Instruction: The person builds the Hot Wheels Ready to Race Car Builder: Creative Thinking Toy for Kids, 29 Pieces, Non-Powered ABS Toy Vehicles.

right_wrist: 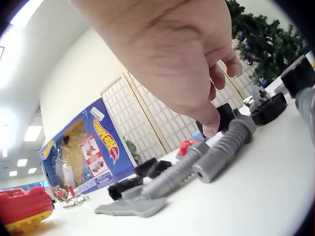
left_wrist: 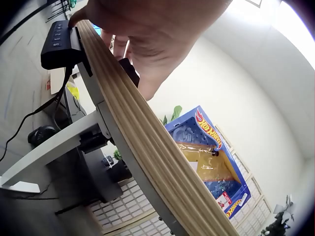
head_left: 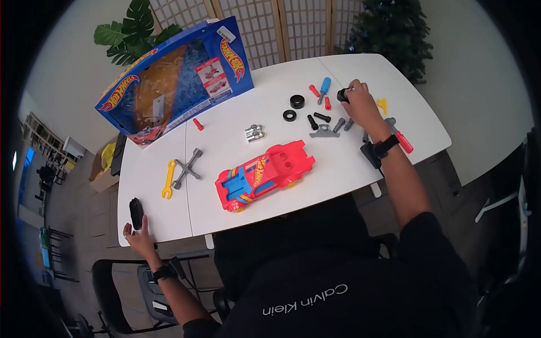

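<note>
At the table's left corner, the left hand (head_left: 141, 239) has its fingers spread around the near end of a black object (head_left: 136, 213). The left wrist view shows this hand (left_wrist: 147, 39) over the wooden table edge (left_wrist: 142, 128), a fingertip at a black control panel (left_wrist: 59, 45). At the back right, the right hand (head_left: 363, 104) pinches a small black part (head_left: 342, 94). In the right wrist view its thumb (right_wrist: 210, 129) lies against black plastic (right_wrist: 225, 115), behind grey ridged bolts (right_wrist: 224, 150); the other fingers are curled and partly hidden.
A red toy car (head_left: 267, 173) sits mid-table, with a silver engine piece (head_left: 255, 133) behind it. A yellow wrench (head_left: 168, 179) and grey cross wrench (head_left: 187, 168) lie left. Black tyres (head_left: 297, 102), bolts and a red-handled screwdriver (head_left: 403, 142) lie right. A blue box (head_left: 174, 73) stands behind.
</note>
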### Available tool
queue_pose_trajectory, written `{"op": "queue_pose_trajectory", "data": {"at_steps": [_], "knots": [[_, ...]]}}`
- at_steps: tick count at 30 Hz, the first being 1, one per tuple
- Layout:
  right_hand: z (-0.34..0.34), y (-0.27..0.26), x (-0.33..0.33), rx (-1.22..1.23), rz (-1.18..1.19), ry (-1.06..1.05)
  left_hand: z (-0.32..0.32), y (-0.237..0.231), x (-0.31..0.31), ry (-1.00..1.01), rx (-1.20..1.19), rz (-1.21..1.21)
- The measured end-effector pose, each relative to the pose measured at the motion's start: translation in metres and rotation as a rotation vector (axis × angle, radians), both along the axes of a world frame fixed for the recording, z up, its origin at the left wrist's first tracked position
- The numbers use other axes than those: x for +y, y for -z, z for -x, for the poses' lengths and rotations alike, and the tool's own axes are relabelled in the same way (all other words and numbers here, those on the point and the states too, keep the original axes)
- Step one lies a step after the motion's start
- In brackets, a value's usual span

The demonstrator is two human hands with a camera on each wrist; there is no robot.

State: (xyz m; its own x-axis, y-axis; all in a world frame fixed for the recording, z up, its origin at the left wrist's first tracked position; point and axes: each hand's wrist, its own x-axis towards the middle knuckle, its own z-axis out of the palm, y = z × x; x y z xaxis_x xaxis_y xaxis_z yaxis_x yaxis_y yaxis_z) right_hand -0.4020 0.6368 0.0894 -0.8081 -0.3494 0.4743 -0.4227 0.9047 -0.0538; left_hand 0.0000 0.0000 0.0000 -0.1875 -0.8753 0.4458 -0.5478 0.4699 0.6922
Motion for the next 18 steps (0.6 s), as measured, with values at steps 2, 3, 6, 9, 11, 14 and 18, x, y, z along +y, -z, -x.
{"op": "queue_pose_trajectory", "data": {"at_steps": [2, 3, 6, 9, 11, 14, 18], "knots": [[-0.027, -0.011, 0.002, 0.056, 0.130, -0.042, 0.004, -0.037, 0.040, -0.092, -0.084, 0.176], [-0.041, -0.014, 0.003, 0.069, 0.241, -0.094, 0.012, -0.056, 0.063, -0.183, -0.161, 0.352], [-0.084, -0.034, 0.002, -0.056, 0.440, -0.126, 0.053, -0.091, 0.123, 0.375, 0.218, 0.378], [-0.119, -0.036, -0.014, -0.183, 0.590, -0.139, 0.093, -0.130, 0.225, 1.195, -0.058, -0.004], [-0.139, -0.037, -0.030, -0.164, 0.628, -0.192, 0.112, -0.133, 0.271, 1.416, -0.226, -0.196], [-0.160, -0.028, -0.044, -0.249, 0.696, -0.313, 0.146, -0.122, 0.307, 1.444, -0.503, 0.135], [-0.187, -0.028, -0.041, -0.326, 0.671, -0.381, 0.167, -0.106, 0.321, 1.306, -0.780, 0.498]]}}
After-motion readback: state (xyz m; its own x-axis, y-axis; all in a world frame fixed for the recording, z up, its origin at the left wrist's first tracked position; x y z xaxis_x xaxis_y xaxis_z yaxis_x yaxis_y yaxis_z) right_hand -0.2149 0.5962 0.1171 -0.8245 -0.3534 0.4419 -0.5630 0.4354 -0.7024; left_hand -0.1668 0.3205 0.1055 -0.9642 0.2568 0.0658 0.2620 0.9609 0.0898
